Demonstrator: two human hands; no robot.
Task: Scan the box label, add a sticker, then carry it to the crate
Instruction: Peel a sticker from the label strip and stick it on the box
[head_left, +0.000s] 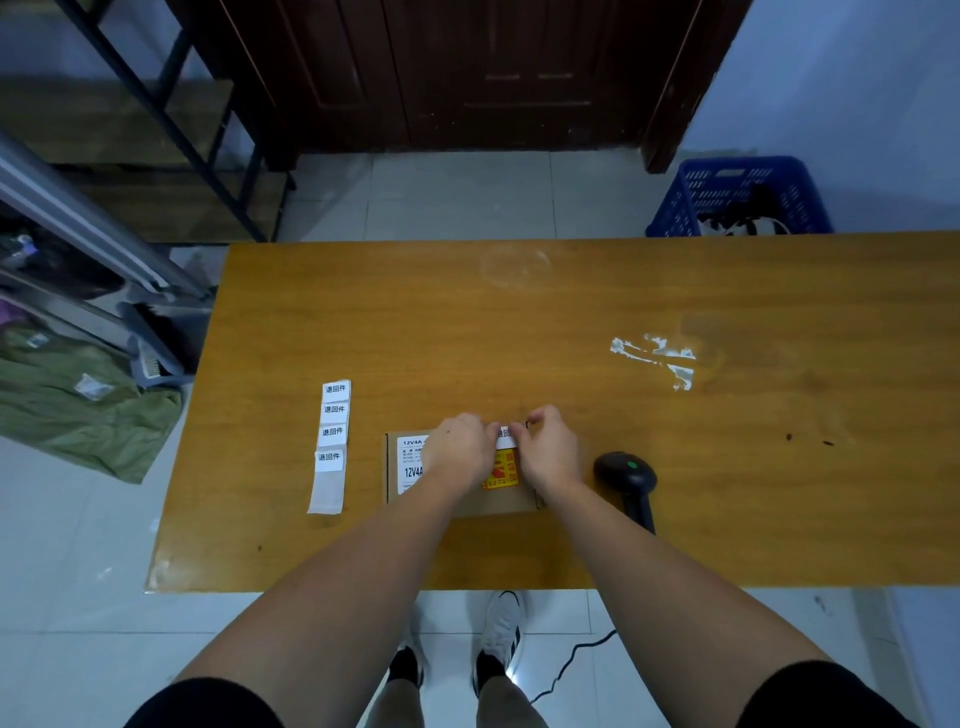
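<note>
A: Where is the flat brown cardboard box (462, 499)?

B: It lies on the orange-brown wooden table (571, 322), near the front edge, under both hands. A white printed label (411, 462) reading "12V4A" shows on its left part, and a yellow and red warning label (501, 472) sits between the wrists.

A: And the hands?

B: The left hand (460, 447) and right hand (550, 449) meet over the far edge of the box. Their fingertips are pinched together on a small white rectangular sticker (505, 436), one hand on each end. Whether the sticker already touches the cardboard, I cannot tell.

A: What else is on the table?

B: A strip of white stickers on backing paper (330, 447) lies left of the box, with four stickers on it and the lowest part bare. A black handheld barcode scanner (628, 483) with a green light rests just right of the right wrist.

A: The crate?

B: A blue plastic perforated crate (737, 195) stands on the floor beyond the table's far right edge.
</note>
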